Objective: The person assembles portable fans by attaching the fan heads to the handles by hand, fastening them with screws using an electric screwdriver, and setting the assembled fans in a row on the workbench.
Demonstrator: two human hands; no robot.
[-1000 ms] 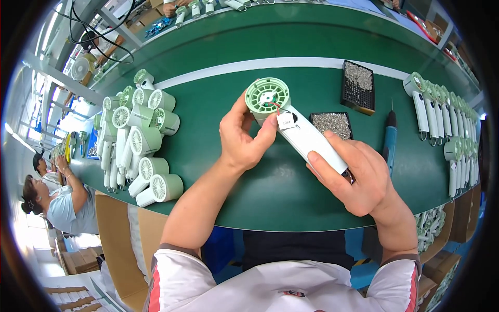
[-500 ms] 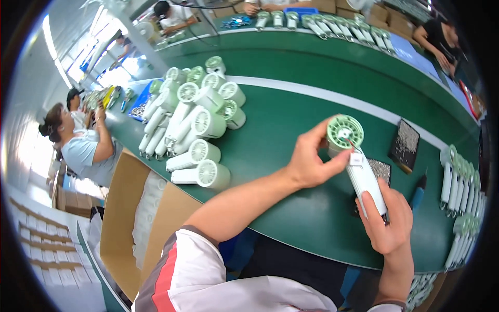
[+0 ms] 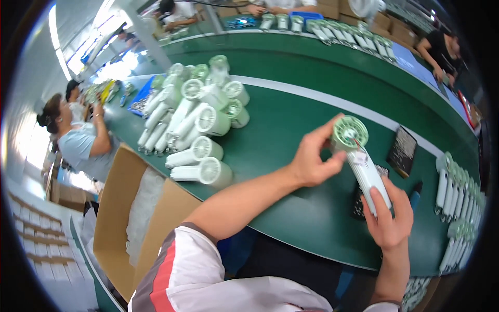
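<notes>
A handheld fan with a pale green round head and a white handle [image 3: 368, 176] is held above the green table. My left hand [image 3: 313, 160] is closed around the side of the fan head, its thumb near the lower rim. At the joint of head and handle, thin wires and a small white piece [image 3: 359, 157] show. My right hand [image 3: 389, 216] grips the lower handle, thumb on one side and fingers on the other. Under the handle, partly hidden by it, lies a dark tray [image 3: 358, 206] of small parts.
Left on the table [image 3: 280, 218] is a pile of similar fans [image 3: 205, 120]. A black tray of small metal parts [image 3: 403, 151] and a dark-and-blue tool [image 3: 416, 193] lie at right, beyond them rows of fans [image 3: 457, 192]. An open cardboard box [image 3: 119, 208] stands near left. Co-workers sit around.
The fan and both hands have shifted slightly right in view. My left thumb has drawn back a little from the wires at the joint.
</notes>
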